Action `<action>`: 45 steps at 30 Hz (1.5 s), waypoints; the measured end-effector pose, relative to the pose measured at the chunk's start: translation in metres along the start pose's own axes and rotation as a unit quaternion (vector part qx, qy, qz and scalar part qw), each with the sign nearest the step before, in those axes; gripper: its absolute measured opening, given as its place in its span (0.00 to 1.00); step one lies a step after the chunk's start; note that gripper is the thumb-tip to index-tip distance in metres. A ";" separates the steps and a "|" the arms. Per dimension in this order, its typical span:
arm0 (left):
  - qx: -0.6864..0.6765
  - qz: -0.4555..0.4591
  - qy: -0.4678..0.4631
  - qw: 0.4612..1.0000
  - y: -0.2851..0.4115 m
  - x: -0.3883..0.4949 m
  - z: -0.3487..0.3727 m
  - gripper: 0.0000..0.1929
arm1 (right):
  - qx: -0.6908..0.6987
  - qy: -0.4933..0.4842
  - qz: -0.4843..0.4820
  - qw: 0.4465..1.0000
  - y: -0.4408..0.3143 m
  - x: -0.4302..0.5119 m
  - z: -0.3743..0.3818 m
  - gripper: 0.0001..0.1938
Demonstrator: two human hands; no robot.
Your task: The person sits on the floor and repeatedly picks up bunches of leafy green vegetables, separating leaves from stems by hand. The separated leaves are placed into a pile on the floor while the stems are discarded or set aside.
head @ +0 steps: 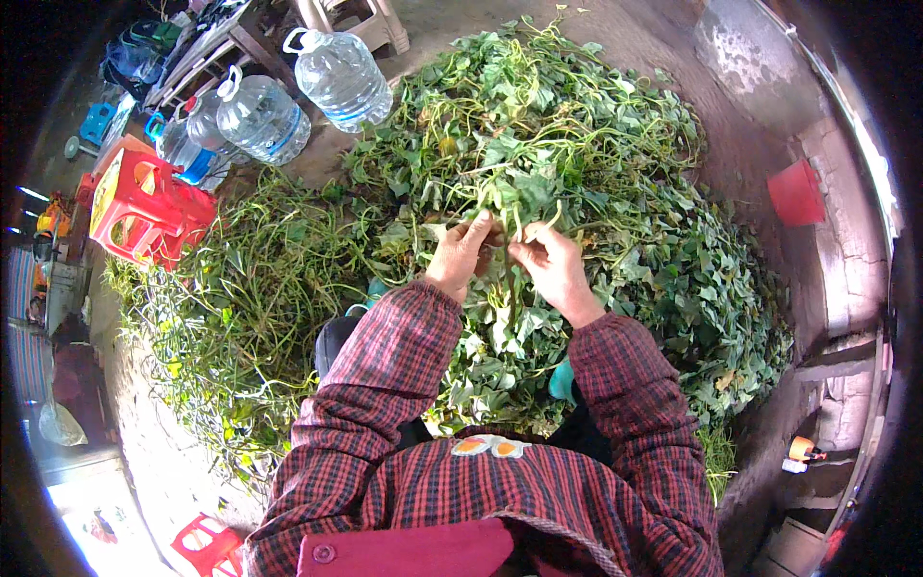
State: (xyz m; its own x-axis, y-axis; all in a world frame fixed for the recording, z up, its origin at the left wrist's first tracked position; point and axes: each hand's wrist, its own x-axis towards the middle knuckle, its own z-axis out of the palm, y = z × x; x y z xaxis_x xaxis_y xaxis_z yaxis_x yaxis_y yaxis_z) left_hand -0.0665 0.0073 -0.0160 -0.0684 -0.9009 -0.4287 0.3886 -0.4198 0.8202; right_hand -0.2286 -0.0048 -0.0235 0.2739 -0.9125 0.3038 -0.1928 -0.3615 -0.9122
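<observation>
A large heap of leafy green vines point(670, 274) spreads over the floor before me and around my feet. Above it my left hand point(467, 249) pinches a green vine stem point(510, 216) between thumb and forefinger. Close beside it, my right hand point(551, 267) grips a pale stem piece point(554, 215) that sticks up past the fingers. Some leaves hang below the hands. To the left lies a pile of thin, mostly leafless stems point(288, 267). Both forearms wear red-and-black checked sleeves.
Several large clear plastic bottles point(342, 79) stand at the upper left, near a beige plastic stool point(360, 21). A red plastic stool point(148, 205) borders the stem pile; another red stool point(205, 544) is at lower left. A red bucket point(796, 192) stands near the right wall point(836, 267).
</observation>
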 end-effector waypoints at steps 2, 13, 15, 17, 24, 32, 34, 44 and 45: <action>-0.022 0.014 0.039 0.999 -0.003 0.006 -0.006 0.16 | -0.047 -0.035 -0.019 0.998 -0.001 0.000 0.004 0.09; 0.262 0.163 -0.005 0.951 -0.003 -0.003 0.004 0.14 | 0.145 -0.007 0.199 0.969 -0.027 0.010 -0.019 0.06; 0.315 0.136 -0.027 0.939 -0.002 -0.011 0.011 0.13 | 0.170 -0.007 0.229 0.958 -0.016 0.008 -0.019 0.07; 0.338 0.170 -0.030 0.925 -0.008 -0.011 0.011 0.13 | 0.157 -0.067 0.236 0.957 -0.014 0.008 -0.017 0.08; 0.358 0.171 -0.088 0.914 -0.016 -0.004 0.004 0.12 | 0.008 -0.095 0.200 0.975 0.008 0.004 -0.017 0.10; -0.011 -0.017 -0.124 0.992 -0.006 0.002 -0.003 0.10 | 0.238 0.026 0.250 0.938 -0.022 0.002 -0.007 0.06; -0.052 -0.031 -0.113 0.992 0.002 -0.001 -0.003 0.10 | 0.196 -0.033 0.197 0.960 -0.025 0.000 -0.009 0.05; -0.114 -0.021 -0.049 0.992 0.009 0.001 -0.009 0.08 | 0.368 -0.045 0.402 0.837 -0.020 0.003 -0.017 0.07; -0.081 -0.013 -0.050 0.995 0.009 0.000 -0.007 0.08 | 0.381 -0.059 0.416 0.824 -0.016 0.002 -0.016 0.07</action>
State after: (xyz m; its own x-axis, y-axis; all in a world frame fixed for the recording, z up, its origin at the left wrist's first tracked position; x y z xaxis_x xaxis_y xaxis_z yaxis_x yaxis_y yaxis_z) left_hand -0.0567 0.0047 -0.0111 -0.1684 -0.8997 -0.4026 0.5275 -0.4273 0.7343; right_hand -0.2398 -0.0040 -0.0038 0.4447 -0.7425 -0.5009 0.2750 0.6454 -0.7126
